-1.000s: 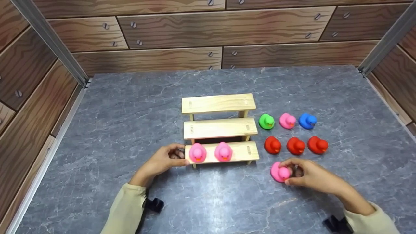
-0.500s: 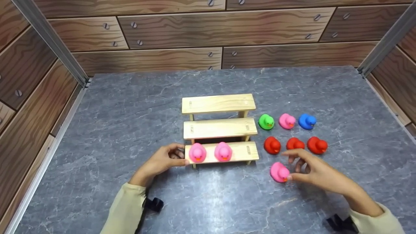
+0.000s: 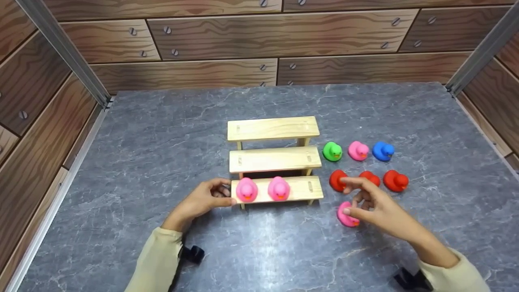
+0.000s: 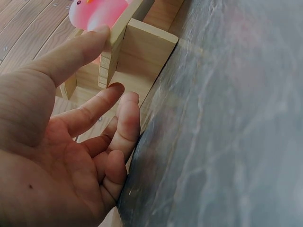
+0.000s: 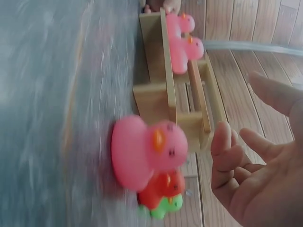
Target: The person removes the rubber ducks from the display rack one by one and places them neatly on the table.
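My left hand [image 3: 204, 200] pinches the left end of the lowest step of a small three-step wooden shelf [image 3: 275, 160], thumb at the front corner and index finger at the back. Two pink rubber ducks [image 3: 279, 189] stand upright on that step, at its left and middle. My right hand [image 3: 379, 213] hovers just right of a third pink duck [image 5: 130, 153] on the tabletop and partly covers it in the head view. In the right wrist view the fingers [image 5: 225, 142] are spread and apart from this duck, holding nothing.
Right of the shelf are several red ducks [image 3: 396, 181] in a row, two partly hidden by my right hand. Behind them stand a green duck [image 3: 332, 151], another pink duck [image 3: 358, 151] and a blue duck [image 3: 383, 151]. Wood-patterned walls [image 3: 259, 36] enclose the grey table [image 3: 162, 134].
My right hand has let go of the pink duck on the table, drawn back right, then come left above it. The duck stays in place. My left hand has not moved.
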Demonstrator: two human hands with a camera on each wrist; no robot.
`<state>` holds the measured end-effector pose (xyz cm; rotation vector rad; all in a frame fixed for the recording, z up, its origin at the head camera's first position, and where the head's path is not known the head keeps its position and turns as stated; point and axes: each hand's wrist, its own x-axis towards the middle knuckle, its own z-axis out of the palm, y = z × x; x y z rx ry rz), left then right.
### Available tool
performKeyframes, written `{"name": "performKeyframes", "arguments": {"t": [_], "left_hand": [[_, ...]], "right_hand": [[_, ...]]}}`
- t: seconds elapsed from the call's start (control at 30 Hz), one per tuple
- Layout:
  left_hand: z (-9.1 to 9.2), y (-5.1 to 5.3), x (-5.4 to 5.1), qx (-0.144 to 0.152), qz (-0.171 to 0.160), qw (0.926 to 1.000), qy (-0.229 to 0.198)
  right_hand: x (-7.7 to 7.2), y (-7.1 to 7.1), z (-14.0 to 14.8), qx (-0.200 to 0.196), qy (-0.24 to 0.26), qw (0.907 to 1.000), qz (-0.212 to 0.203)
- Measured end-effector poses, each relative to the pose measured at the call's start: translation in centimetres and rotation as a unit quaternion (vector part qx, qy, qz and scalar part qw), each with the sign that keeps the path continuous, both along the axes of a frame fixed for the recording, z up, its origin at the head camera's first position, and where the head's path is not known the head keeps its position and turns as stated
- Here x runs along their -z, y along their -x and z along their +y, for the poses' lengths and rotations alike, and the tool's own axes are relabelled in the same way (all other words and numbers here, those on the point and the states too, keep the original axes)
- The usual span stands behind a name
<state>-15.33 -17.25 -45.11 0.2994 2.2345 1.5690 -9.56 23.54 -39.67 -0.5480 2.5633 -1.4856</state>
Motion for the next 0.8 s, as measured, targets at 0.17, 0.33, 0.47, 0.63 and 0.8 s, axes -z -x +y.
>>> {"name": "performKeyframes", "arguments": {"t": [0.17,0.33,0.47,0.63,0.8], "left_hand": [[0.2,0.1,0.0,-0.001,0.003,1.0,-0.007],[0.2,0.2,-0.2,-0.002,-0.001,1.0,-0.006],[0.1,0.3,-0.2,0.001,0.003,1.0,-0.005],[0.0,0.3,-0.1,0.003,0.004,1.0,-0.005],[-0.1,0.1,0.0,0.005,-0.001,1.0,-0.004]], "right_hand": [[-0.5,0.0,-1.8,0.007,0.014,0.9997,-0.016],[-0.8,0.5,-3.6,-0.011,0.035,0.9992,-0.018],[-0.5,0.8,-5.2,-0.017,0.049,0.9982,-0.029],[0.2,1.0,-7.4,-0.008,0.061,0.9976,-0.031],[0.7,1.1,-9.3,-0.009,0.076,0.9964,-0.035]]}}
